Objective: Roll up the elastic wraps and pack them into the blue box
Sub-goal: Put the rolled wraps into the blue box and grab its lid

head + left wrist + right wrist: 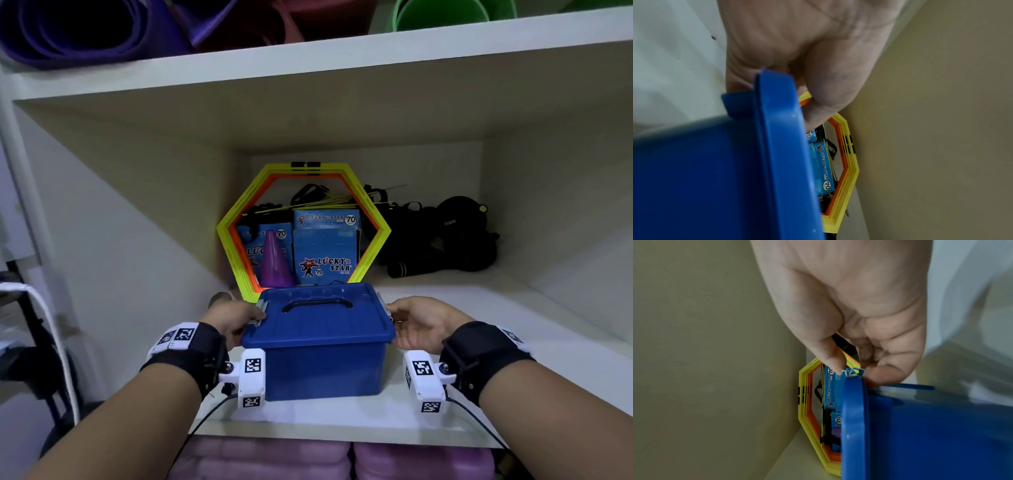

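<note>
The blue box point(322, 363) stands on the white shelf point(342, 421) with its lid point(318, 325) on and the black handle lying flat. My left hand point(239, 322) grips the lid's left edge at the grey latch point(259, 313); in the left wrist view the left hand point(807, 65) curls over the blue box point(715, 178) rim, fingertips hidden. My right hand point(411, 322) pinches the right grey latch point(386, 308); in the right wrist view the right hand point(869, 321) has thumb and fingers on the latch point(853, 370) at the blue box point(931, 434) edge. No elastic wraps are in view.
Right behind the box stand yellow-and-orange hexagon rings point(239, 240), blue Lucky Star cartons point(325, 253) and a purple cone point(274, 263). Black gear point(445, 240) fills the back right. Rolled mats point(85, 31) lie on the shelf above, pink blocks point(274, 459) below.
</note>
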